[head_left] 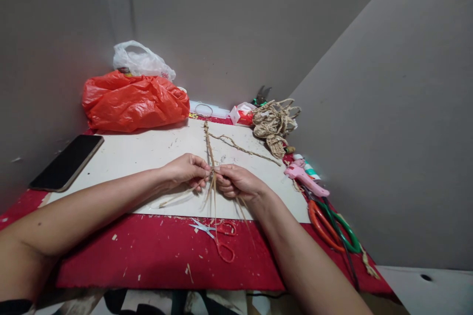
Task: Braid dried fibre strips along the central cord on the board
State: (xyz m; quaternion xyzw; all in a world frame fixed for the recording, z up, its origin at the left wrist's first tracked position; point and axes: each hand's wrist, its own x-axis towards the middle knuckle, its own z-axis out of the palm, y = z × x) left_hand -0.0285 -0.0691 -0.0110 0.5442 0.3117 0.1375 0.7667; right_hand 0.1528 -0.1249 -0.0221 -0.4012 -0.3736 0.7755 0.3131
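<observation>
Over the white board (148, 145), my left hand (190, 170) and my right hand (236, 181) meet at the loose end of a braided cord (209, 145). Both hands are closed, pinching the light brown fibre strands (213, 197) where they split. Some strands fan out to the left below my left hand, others hang toward me and past my right wrist. The cord's far end lies near the board's back edge, where a thinner side cord (246, 148) branches off to the right. Small scissors (218, 234) with red handles lie just below the hands.
A red plastic bag (136, 103) and a white bag (144, 61) stand at the back left, a phone (68, 162) at the left. To the right are bundled rope (273, 123), a pink glue gun (306, 179) and larger scissors (334, 229). Scraps dot the red cloth (155, 256).
</observation>
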